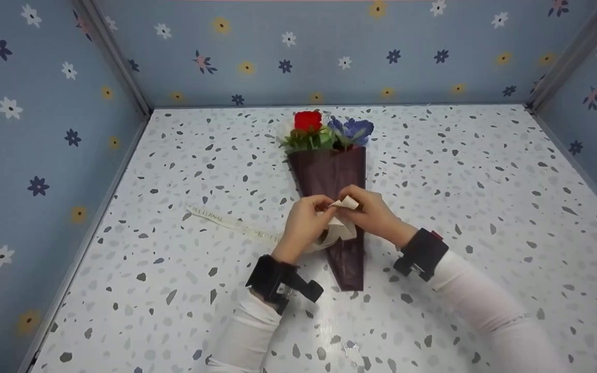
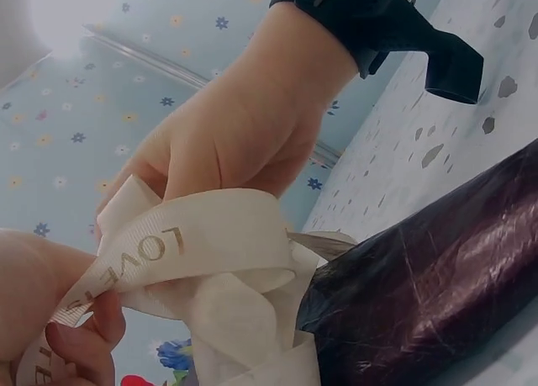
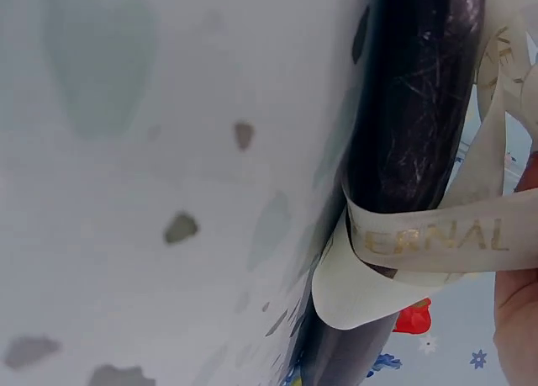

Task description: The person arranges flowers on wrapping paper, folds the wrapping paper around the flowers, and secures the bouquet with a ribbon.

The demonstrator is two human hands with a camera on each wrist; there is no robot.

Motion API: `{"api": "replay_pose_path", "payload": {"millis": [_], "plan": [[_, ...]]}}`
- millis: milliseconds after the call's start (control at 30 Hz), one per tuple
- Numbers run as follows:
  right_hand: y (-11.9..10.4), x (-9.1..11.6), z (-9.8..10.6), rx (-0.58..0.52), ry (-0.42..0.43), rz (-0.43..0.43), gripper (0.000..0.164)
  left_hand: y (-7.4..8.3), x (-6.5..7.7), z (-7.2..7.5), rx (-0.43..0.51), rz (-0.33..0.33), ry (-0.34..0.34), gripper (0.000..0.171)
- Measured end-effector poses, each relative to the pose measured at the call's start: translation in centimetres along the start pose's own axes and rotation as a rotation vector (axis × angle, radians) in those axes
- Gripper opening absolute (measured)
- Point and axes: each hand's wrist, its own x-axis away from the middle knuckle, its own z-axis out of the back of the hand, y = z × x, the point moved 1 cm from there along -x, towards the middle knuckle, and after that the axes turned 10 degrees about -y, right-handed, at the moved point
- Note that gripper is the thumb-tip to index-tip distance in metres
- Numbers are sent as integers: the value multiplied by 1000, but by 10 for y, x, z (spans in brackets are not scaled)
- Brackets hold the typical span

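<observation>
A bouquet in dark maroon wrapping (image 1: 324, 171) lies on the table, with a red rose (image 1: 308, 121) and a blue flower (image 1: 353, 131) at its far end. A cream ribbon (image 1: 344, 231) with gold lettering loops around the wrapping's narrower part. Over the bouquet, my left hand (image 1: 303, 220) pinches the ribbon between thumb and fingers. Close beside it, my right hand (image 1: 376, 211) pinches another part of the ribbon. Loops stand up between the two hands in the left wrist view. One long ribbon tail (image 1: 226, 223) trails left across the table.
The speckled white table (image 1: 485, 207) is enclosed by blue flower-patterned panels (image 1: 329, 52) at the back and both sides. Black wrist-worn cameras are strapped on both wrists, the left one (image 1: 278, 282) close to the bouquet's lower end.
</observation>
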Motion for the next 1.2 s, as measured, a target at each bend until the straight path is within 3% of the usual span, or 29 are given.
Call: {"api": "replay_pose_path", "payload": {"millis": [167, 333, 467, 533, 633, 733, 833, 933, 1067, 1200], "plan": [[0, -1, 5, -92, 38, 50, 14, -2, 0, 6, -3, 1, 9, 12], [2, 3, 14, -174, 61, -91, 17, -6, 0, 19, 3, 60, 24, 12], [5, 7, 22, -394, 70, -245, 34, -12, 1, 37, 33, 116, 20, 13], [7, 9, 24, -514, 86, -326, 39, -14, 3, 46, 113, 168, 0, 14], [13, 13, 27, -727, 100, -376, 40, -14, 7, 59, 404, 211, -41, 16], [16, 17, 29, -984, 66, -288, 46, -13, 10, 67, 793, 178, -37, 17], [19, 21, 32, -1232, -11, -131, 49, -12, 10, 72, 1047, 83, 37, 19], [23, 26, 35, -1329, -82, 26, 40, -12, 10, 77, 1136, -22, 195, 19], [28, 29, 36, -1264, -107, 185, 27, -12, 10, 80, 1158, -155, 421, 18], [29, 30, 35, -1145, -36, 210, 21, -11, 11, 80, 1142, -250, 508, 20]]}}
